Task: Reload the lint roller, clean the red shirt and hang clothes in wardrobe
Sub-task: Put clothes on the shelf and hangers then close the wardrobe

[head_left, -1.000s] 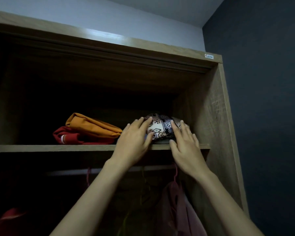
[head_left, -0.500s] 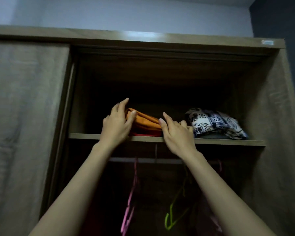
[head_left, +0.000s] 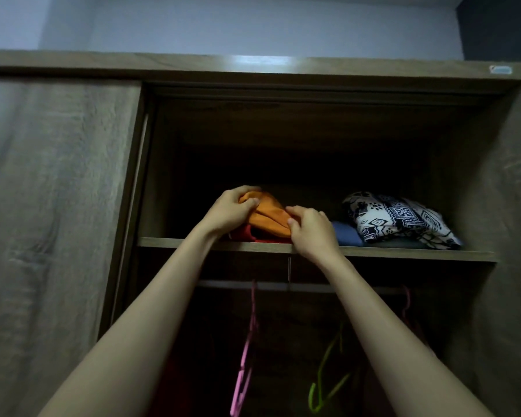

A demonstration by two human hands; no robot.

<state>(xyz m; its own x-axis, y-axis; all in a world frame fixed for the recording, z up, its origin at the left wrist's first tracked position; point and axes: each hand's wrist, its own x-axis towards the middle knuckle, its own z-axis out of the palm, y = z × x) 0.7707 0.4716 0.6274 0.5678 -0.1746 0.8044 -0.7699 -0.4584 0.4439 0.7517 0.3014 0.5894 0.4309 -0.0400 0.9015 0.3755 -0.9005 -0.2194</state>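
Note:
On the upper shelf (head_left: 403, 253) of the open wardrobe lies a folded orange garment (head_left: 268, 216) on top of a folded red garment (head_left: 247, 234). My left hand (head_left: 230, 210) grips the orange garment's left end, fingers curled over its top. Its right end is pinched by my right hand (head_left: 312, 228). To the right sits a black-and-white patterned folded cloth (head_left: 397, 219), resting on a blue folded piece (head_left: 345, 233).
Below the shelf runs a hanging rail (head_left: 298, 286) with a pink hanger (head_left: 245, 350), a green hanger (head_left: 328, 377) and another pink one (head_left: 406, 302) at the right. A closed sliding door (head_left: 57, 221) covers the left half. Something red (head_left: 175, 383) hangs low inside.
Both hands left the patterned cloth at the right, moved left to the orange garment, and have closed on its two ends. The view has panned left.

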